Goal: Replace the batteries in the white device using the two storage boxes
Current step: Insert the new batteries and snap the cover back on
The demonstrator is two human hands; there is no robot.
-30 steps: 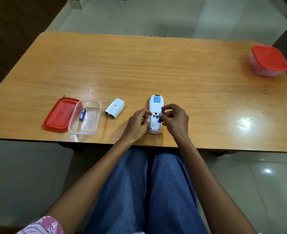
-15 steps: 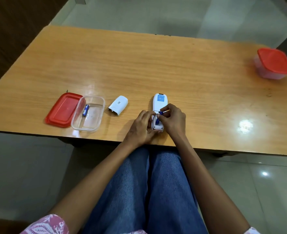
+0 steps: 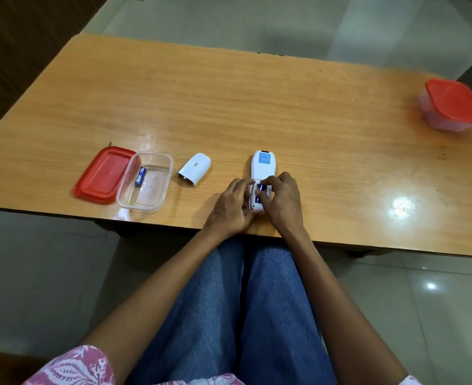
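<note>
The white device (image 3: 262, 168) lies face down near the table's front edge, its battery bay uncovered. A blue battery (image 3: 260, 192) lies in the bay. My right hand (image 3: 280, 202) pinches this battery with thumb and fingertips. My left hand (image 3: 233, 208) grips the device's lower left side. The white battery cover (image 3: 194, 172) lies apart, to the left. Further left stands an open clear storage box (image 3: 146, 187) with one blue battery (image 3: 141, 175) inside, its red lid (image 3: 104, 175) beside it. A second storage box (image 3: 451, 108), shut with a red lid, sits at the far right.
The wooden table (image 3: 229, 107) has its front edge just under my wrists. My knees in blue jeans (image 3: 237, 315) are below it. Tiled floor surrounds the table.
The battery held tilted above the bay by my right hand has gone down flat into the bay. My left hand has closed in against the device's side.
</note>
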